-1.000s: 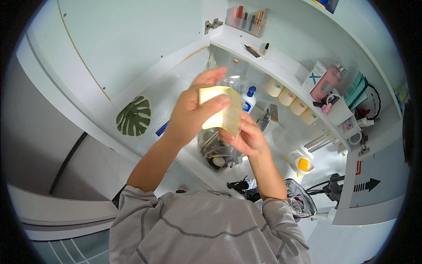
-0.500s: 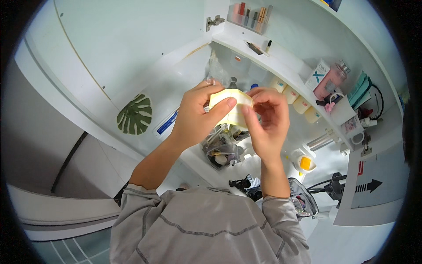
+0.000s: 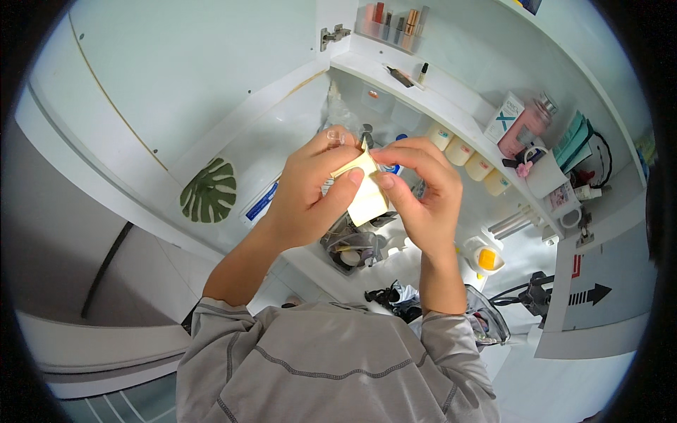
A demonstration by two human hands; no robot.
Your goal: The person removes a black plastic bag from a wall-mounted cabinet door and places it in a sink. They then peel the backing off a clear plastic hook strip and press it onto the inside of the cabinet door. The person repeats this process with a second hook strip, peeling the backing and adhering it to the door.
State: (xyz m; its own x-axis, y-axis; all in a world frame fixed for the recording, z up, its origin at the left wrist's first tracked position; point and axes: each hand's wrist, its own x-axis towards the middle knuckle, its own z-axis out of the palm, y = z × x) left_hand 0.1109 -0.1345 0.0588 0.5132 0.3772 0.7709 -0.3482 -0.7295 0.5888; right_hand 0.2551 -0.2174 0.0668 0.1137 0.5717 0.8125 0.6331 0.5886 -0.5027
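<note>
Between the hands, touching both, is a bent yellow sheet.

black arrow, red mark, on grey panel

Green leaf-shaped mat on left. Shelf runs far to right: lipstick tubes in clear organizer far, pink bottle beside white box right. Cream containers below.

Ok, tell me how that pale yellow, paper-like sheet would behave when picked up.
The pale yellow, paper-like sheet is likely floppy: it bends in the bare left hand. It's probably light, since its edges look thin, and may crease easily, as one corner sticks up sharply.
</note>
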